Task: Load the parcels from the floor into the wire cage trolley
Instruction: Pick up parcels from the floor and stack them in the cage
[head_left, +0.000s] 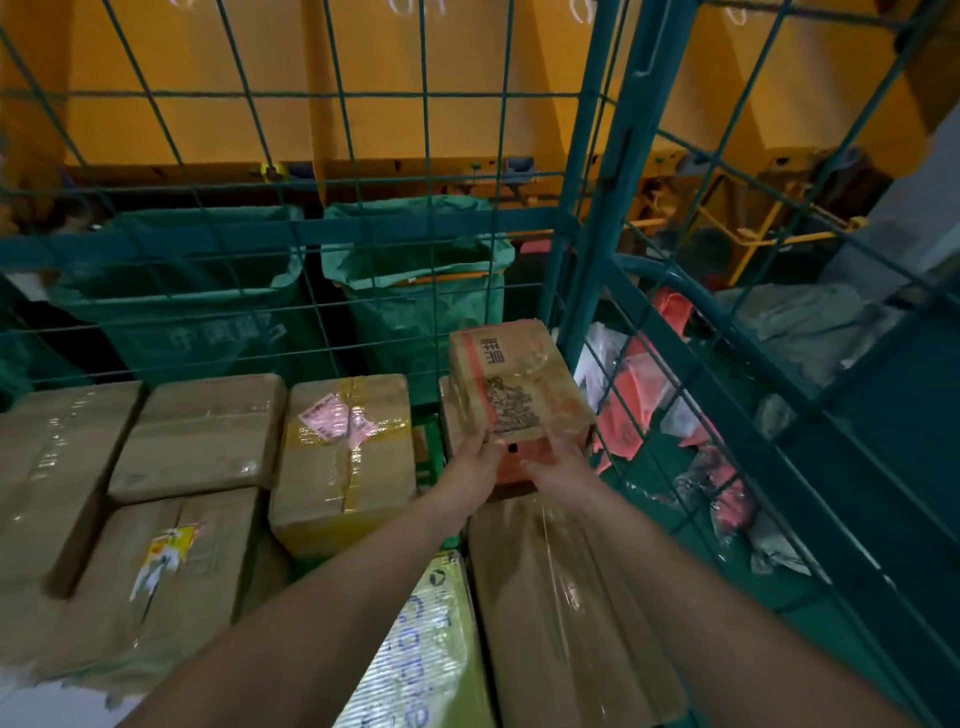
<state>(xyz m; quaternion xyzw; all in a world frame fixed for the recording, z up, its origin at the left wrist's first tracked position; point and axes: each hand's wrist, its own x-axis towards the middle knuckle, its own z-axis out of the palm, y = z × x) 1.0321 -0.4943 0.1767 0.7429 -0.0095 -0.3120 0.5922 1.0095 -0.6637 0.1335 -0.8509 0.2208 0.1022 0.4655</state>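
Note:
A small brown carton with red bands and black print (514, 382) sits tilted in the far right corner of the green wire cage trolley (597, 218), on top of other boxes. My left hand (475, 460) grips its near left edge and my right hand (563, 467) grips its near right edge, both arms stretched into the cage. Taped brown parcels fill the cage floor: one with a pink label (343, 457), one with a yellow label (161, 577), a long one (566, 603) under my right arm.
A yellow-green printed box (426, 649) lies between my forearms. Behind the cage's back mesh stand two green sacks (415, 291) under orange chutes. Right of the cage, red, white and grey soft parcels (675, 410) lie on the green floor.

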